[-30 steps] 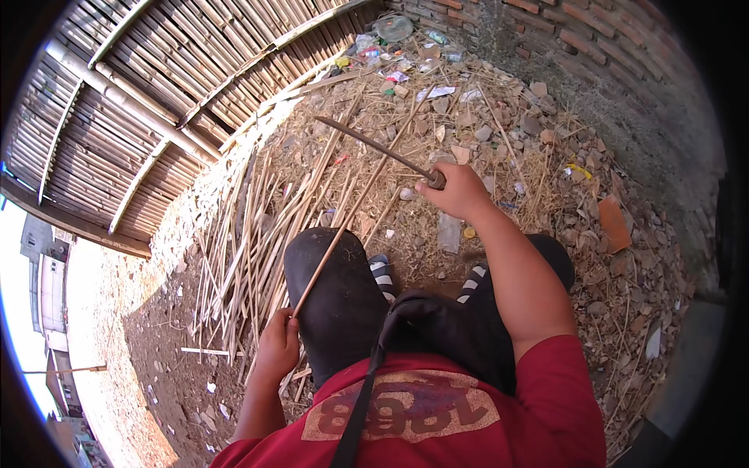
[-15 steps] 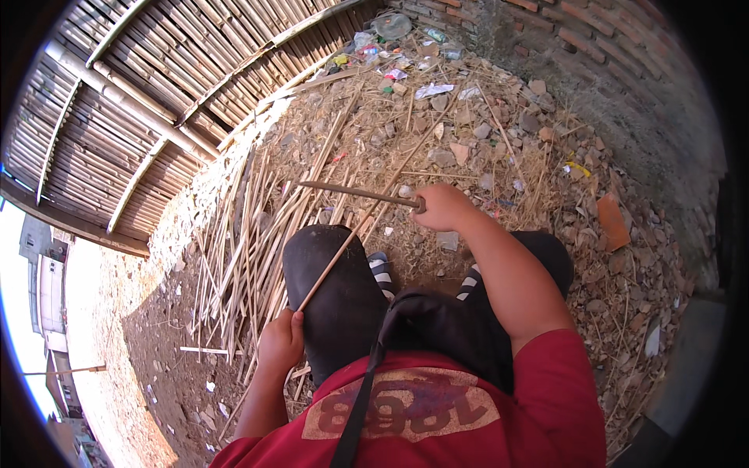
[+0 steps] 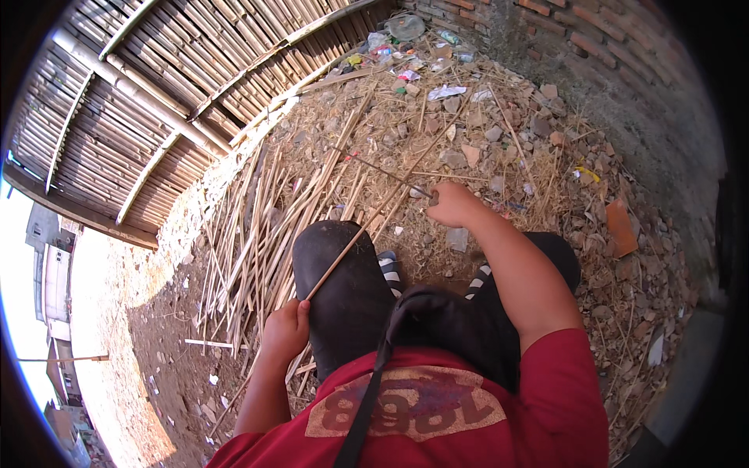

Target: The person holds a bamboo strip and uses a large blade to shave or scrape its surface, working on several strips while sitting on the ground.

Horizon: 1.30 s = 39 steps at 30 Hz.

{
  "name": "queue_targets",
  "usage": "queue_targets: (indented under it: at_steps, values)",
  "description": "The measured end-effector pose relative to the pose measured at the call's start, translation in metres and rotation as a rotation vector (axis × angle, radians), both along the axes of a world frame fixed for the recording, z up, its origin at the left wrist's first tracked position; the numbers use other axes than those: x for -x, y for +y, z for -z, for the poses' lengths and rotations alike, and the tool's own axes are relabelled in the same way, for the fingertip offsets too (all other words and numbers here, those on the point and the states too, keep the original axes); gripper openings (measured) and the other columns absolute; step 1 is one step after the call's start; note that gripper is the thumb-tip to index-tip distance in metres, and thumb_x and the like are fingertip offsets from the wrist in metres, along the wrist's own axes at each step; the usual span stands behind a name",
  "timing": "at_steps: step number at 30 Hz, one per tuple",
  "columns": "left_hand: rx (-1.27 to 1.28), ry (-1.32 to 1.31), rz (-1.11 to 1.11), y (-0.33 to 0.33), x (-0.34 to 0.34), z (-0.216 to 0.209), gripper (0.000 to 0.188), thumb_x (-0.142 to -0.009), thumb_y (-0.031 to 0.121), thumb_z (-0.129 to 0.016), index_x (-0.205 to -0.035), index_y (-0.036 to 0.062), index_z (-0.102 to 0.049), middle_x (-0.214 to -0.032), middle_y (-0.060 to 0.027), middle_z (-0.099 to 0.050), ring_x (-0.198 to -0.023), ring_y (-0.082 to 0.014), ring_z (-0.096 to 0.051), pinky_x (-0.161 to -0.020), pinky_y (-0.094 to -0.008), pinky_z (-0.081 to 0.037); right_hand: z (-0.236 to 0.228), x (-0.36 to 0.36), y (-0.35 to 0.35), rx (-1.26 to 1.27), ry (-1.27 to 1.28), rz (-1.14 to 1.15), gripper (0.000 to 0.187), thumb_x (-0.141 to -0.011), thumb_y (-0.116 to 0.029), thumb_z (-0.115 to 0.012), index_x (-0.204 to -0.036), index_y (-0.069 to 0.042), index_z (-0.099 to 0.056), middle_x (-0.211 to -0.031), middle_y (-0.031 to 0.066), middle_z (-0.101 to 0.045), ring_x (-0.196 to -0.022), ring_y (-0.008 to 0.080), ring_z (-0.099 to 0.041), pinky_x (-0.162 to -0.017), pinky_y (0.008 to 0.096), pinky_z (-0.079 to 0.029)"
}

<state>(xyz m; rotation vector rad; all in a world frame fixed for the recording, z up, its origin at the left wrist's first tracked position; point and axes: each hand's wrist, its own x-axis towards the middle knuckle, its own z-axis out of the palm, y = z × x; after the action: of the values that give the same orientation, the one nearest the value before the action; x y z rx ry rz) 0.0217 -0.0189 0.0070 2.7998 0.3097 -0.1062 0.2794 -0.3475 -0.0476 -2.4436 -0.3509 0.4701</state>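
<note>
Hands, stick and knife above rubble-strewn ground, with positions given from the pile of pale split strips: through the head camera I observe the left hand at the near end of the pile, closed on a thin stick, its thumb laid along the wood. The stick slants away to the right of the pile, passing over the dark-trousered left knee; I cannot make out exactly where its far tip ends among the debris. The right hand, well apart from the left and farther right of the pile, is clenched around the handle of a long-bladed knife. The blade points back toward the pile and crosses the line of the stick, though I cannot tell whether the two touch. Right of the pile, between the feet and the right hand, I note a clear plastic piece; much farther right lies a flat orange slab. A bamboo screen rises beyond the pile to the left, a brick wall beyond it to the right, and mixed litter gathers between these two
</note>
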Motion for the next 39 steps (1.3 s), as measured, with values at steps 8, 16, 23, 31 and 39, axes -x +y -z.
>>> queue_targets:
  at_steps: [8, 16, 23, 31, 39]
  values:
    - [0.007, -0.004, 0.007, -0.003, -0.003, 0.002, 0.042, -0.106, 0.034, -0.045, -0.084, -0.0001, -0.058, -0.078, -0.0295, -0.064, -0.077, -0.0529, -0.061, -0.068, -0.061, -0.045, 0.001, -0.003, -0.004, 0.061, 0.074, -0.09, 0.038, -0.073, -0.026, -0.069, -0.103, -0.002, -0.073, -0.1, 0.0211, -0.073, -0.097, 0.036, -0.07, -0.083, 0.0438, -0.056]
    - [0.023, -0.026, 0.048, 0.004, -0.005, 0.009, 0.044, -0.106, 0.035, -0.046, -0.083, -0.0003, -0.057, -0.075, -0.0289, -0.063, -0.076, -0.0522, -0.061, -0.066, -0.0602, -0.044, 0.003, -0.004, -0.015, 0.094, 0.127, 0.02, 0.043, -0.077, -0.024, -0.068, -0.114, -0.003, -0.072, -0.107, 0.0213, -0.072, -0.101, 0.0369, -0.069, -0.088, 0.0426, -0.056]
    - [0.037, 0.028, 0.024, 0.014, -0.003, 0.006, 0.045, -0.106, 0.038, -0.046, -0.088, -0.0004, -0.061, -0.08, -0.0294, -0.065, -0.081, -0.0522, -0.063, -0.071, -0.0599, -0.047, -0.005, 0.009, 0.008, 0.023, -0.003, -0.094, 0.043, -0.075, -0.024, -0.067, -0.113, -0.004, -0.071, -0.107, 0.0237, -0.071, -0.102, 0.039, -0.068, -0.091, 0.0433, -0.055]
    - [0.053, 0.101, -0.013, 0.013, -0.005, -0.011, 0.048, -0.107, 0.038, -0.043, -0.085, -0.0013, -0.06, -0.078, -0.0289, -0.064, -0.08, -0.0512, -0.062, -0.072, -0.0582, -0.046, 0.002, -0.028, -0.037, -0.103, 0.215, 0.231, 0.043, -0.076, -0.028, -0.072, -0.104, 0.005, -0.067, -0.086, 0.0184, -0.071, -0.08, 0.03, -0.069, -0.073, 0.041, -0.053]
    - [0.241, 0.139, 0.021, 0.023, -0.012, 0.0, 0.051, -0.107, 0.04, -0.042, -0.087, -0.0032, -0.061, -0.079, -0.0289, -0.064, -0.081, -0.0503, -0.063, -0.072, -0.0549, -0.047, -0.001, -0.021, -0.032, -0.146, -0.096, 0.23, 0.048, -0.076, -0.026, -0.072, -0.109, 0.008, -0.064, -0.094, 0.0213, -0.071, -0.084, 0.0314, -0.071, -0.076, 0.0415, -0.055]
